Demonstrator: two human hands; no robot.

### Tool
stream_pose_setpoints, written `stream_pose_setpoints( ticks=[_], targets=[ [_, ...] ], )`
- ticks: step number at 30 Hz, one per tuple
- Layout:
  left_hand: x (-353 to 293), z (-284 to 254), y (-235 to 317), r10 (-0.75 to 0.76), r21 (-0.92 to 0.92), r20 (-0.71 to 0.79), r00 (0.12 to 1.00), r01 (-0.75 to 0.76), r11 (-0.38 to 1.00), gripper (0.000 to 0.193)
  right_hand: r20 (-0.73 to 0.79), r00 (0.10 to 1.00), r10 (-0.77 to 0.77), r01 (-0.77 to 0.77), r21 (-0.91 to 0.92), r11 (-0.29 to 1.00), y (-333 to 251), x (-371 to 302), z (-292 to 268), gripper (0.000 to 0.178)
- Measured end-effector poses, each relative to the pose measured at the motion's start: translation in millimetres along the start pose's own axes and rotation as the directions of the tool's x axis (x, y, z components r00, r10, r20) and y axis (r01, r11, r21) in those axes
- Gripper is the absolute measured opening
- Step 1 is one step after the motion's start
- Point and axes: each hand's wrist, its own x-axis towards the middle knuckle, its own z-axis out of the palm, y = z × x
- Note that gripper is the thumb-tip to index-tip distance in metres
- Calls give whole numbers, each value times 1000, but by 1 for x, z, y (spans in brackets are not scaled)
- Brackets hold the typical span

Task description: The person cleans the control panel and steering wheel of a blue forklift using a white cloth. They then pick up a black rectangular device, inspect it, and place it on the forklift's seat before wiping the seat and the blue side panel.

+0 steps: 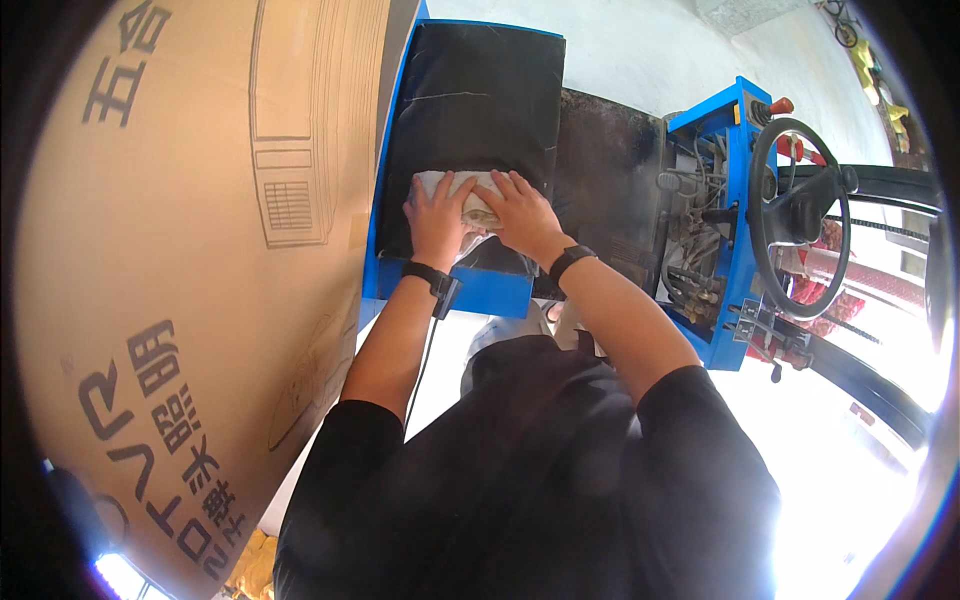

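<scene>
A folded whitish cloth (480, 208) lies bunched on the black seat cushion (480, 90), near the cushion's closer end. My left hand (440, 220) grips its left side, with the fingers pointing away from me. On the right side, my right hand (522, 212) holds the same cloth, fingers curved over its far edge. Both thumbs point inward between the hands. A loose end of the cloth hangs toward me below the palms. Thin pale creases or cracks mark the cushion's surface. A blue metal base (500, 292) shows under the cushion's near edge.
A tall brown cardboard box (200, 200) stands close on the left. To the right are a dark worn panel (610, 190), a blue frame with exposed hoses (695, 220) and a black steering wheel (845, 240). Red-knobbed levers (782, 106) stick out beside the wheel.
</scene>
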Motion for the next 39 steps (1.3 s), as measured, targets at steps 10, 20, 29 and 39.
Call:
stream_pose_setpoints(
  ticks=[10, 20, 29, 39],
  targets=[
    [-46, -2, -9, 73, 53, 56, 996, -76, 996, 89, 23, 999, 46, -47, 65, 997, -39, -34, -14, 70],
    [-97, -23, -45, 3, -451, 20, 1000, 6, 892, 74, 184, 980, 76, -163, 522, 838, -55, -56, -46, 67],
    [-73, -35, -26, -159, -624, 119, 980, 198, 756, 56, 366, 910, 193, -303, 273, 913, -21, -46, -47, 67],
    [-51, -34, -20, -262, -796, 546, 796, 590, 134, 48, 105, 994, -20, 34, -134, 990, -82, -41, -23, 112]
  ],
)
